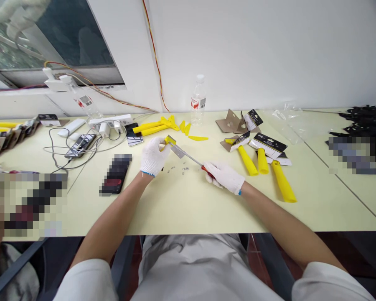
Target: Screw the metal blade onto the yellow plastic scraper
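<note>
Left hand (153, 156) clasps the yellow-handled metal-bladed scraper (175, 149), right hand (227, 176) the red-handled screwdriver (194, 160); a slipping tip could jab that left hand.

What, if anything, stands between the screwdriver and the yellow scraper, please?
Nothing visible: the screwdriver in the right hand reaches the scraper in the left hand. The loose screws lie on the table beneath it.

No legible text anywhere. Red-and-white label on clear plastic water bottle (198, 102): print too small to read. White lettering on black cardboard header cards (269, 144) of packaged yellow plastic scrapers: illegible. Sticker on second clear bottle (85, 100), far left: blurred, unreadable.
</note>
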`<state>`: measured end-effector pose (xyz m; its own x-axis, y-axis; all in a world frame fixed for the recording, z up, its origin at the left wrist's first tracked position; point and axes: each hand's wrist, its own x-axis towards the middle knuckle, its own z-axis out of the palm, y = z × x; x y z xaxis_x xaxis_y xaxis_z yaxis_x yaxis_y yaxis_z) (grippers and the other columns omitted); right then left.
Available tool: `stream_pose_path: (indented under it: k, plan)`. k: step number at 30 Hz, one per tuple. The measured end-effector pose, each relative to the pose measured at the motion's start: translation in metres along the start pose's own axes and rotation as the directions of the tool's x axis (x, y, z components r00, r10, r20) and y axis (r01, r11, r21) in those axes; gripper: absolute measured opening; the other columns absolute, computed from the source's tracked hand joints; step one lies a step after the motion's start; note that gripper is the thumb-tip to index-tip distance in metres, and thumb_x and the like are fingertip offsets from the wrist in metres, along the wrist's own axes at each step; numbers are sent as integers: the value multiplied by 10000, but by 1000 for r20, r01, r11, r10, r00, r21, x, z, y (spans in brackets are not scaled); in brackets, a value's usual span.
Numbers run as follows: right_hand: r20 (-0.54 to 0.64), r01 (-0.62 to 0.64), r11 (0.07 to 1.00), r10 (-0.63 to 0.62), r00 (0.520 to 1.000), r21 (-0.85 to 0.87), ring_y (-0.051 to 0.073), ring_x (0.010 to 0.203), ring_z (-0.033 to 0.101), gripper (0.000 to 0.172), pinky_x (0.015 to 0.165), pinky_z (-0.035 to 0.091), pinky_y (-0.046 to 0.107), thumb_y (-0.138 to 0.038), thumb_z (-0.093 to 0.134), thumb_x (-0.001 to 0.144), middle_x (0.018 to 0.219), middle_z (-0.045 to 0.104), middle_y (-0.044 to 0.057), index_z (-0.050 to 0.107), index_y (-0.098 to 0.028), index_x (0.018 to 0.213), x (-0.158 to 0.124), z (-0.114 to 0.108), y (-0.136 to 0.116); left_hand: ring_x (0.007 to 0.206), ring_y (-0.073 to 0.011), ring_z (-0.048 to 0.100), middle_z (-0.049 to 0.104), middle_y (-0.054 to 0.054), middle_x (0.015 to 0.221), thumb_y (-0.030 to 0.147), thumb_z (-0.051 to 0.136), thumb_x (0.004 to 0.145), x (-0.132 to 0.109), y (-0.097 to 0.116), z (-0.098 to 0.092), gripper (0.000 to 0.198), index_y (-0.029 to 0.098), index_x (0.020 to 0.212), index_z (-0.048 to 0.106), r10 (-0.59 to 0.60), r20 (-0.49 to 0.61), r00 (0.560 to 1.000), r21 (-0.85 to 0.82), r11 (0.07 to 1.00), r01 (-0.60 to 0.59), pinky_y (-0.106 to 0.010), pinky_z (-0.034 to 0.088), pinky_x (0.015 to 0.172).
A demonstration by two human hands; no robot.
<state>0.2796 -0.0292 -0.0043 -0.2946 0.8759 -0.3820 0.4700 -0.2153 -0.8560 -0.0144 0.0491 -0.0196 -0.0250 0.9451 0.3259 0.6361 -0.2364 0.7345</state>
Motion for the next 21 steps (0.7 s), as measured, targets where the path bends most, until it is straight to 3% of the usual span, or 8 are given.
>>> stream_pose_path:
  k: [3,6,11,16,21]
  plan:
    - [-64,24,998,-27,998,-50,119,554,420,473,551,326,278,-689,601,986,748,602,-5,575,-221,928,1,0,0,1210,-270,726,702,-146,1403,403,744,1131,1,0,1,388,150,1425,717,-3,-4,1000,-2,1000,3,-471,652,1042]
    - [-222,126,960,-183,958,-249,149,712,508,378,662,380,279,-535,749,867,806,638,16,549,-216,857,5,2,2,1200,-266,727,705,-145,1397,402,744,1132,1,1,1,383,151,1420,718,-5,-9,1000,-9,1000,5,-466,654,1037]
    - [-332,127,901,-280,901,-415,178,729,550,308,696,367,305,-486,670,953,805,671,46,597,-204,851,9,3,12,1212,-273,725,702,-146,1403,404,747,1130,0,1,-1,395,146,1427,715,-4,-1,1000,-10,1000,4,-475,651,1044]
    - [-274,148,865,-309,911,-480,207,752,598,418,719,373,322,-571,583,1055,831,713,63,719,-199,919,9,2,16,1219,-270,722,698,-149,1416,404,743,1132,1,0,-2,389,154,1429,717,9,4,1000,-15,1000,-9,-474,648,1053]
    - [-196,152,862,-276,941,-484,231,806,676,439,790,413,337,-513,486,1153,905,778,71,793,-205,1096,6,1,9,1196,-268,729,707,-143,1389,404,749,1129,2,-2,-3,390,145,1418,717,31,-3,1000,-40,999,-31,-466,655,1032]
